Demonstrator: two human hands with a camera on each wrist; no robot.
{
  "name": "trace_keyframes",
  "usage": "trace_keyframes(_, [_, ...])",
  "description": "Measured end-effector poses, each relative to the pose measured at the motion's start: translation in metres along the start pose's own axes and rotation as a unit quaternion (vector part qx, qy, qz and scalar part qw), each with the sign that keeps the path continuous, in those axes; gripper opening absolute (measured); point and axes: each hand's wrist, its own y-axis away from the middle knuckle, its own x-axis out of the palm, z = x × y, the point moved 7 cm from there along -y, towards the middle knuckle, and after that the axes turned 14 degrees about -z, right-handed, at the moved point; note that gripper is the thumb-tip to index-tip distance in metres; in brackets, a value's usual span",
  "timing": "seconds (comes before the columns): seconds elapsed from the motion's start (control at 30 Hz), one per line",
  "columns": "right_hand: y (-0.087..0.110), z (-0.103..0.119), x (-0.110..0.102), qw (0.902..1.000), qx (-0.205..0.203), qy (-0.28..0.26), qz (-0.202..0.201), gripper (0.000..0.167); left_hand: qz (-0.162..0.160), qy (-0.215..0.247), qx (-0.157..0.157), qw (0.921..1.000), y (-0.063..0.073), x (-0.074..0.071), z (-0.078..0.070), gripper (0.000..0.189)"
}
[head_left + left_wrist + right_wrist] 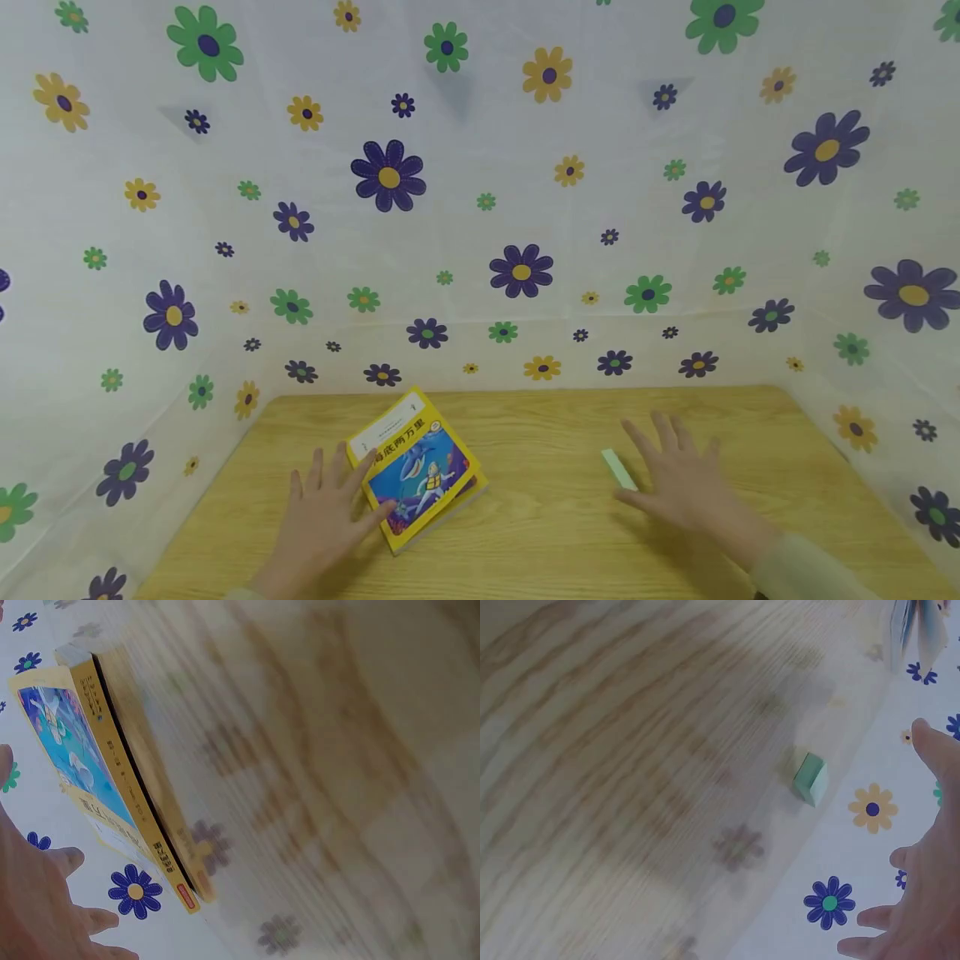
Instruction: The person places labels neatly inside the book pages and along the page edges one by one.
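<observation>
A yellow book (pixel 423 475) with a blue undersea picture on its cover lies at an angle on the table, left of the middle. Its cover stands slightly lifted at the lower right corner. My left hand (pixel 322 512) hovers by the book's left side, fingers spread, thumb and forefinger overlapping the cover in the head view. In the left wrist view the book's spine (pixel 135 780) faces the camera, apart from the fingers. A small pale green block (pixel 618 470) lies right of the middle. Beside it my right hand (pixel 686 483) is spread and holds nothing; its thumb overlaps the block's near end.
The wood-grain table (pixel 540 533) is enclosed at the back and both sides by a white sheet (pixel 465 242) printed with green, yellow and purple flowers. The sheet meets the table's back edge behind the book.
</observation>
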Motion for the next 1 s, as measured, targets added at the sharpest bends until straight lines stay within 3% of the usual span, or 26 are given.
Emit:
trace_keyframes(0.27, [-0.011,0.015,0.003,0.9996,-0.019,-0.008,-0.017,0.096,0.018,-0.004,-0.004,0.9998,-0.003,0.004,0.009,0.087])
trace_keyframes(0.7, [-0.025,0.045,0.007,0.9986,-0.037,-0.036,-0.012,0.092,0.007,-0.017,-0.004,0.9998,-0.011,0.006,0.023,0.085])
trace_keyframes(1.0, [-0.035,0.068,0.009,0.9967,-0.060,-0.045,-0.030,0.087,0.025,-0.019,-0.029,0.9991,-0.017,0.007,0.037,0.087])
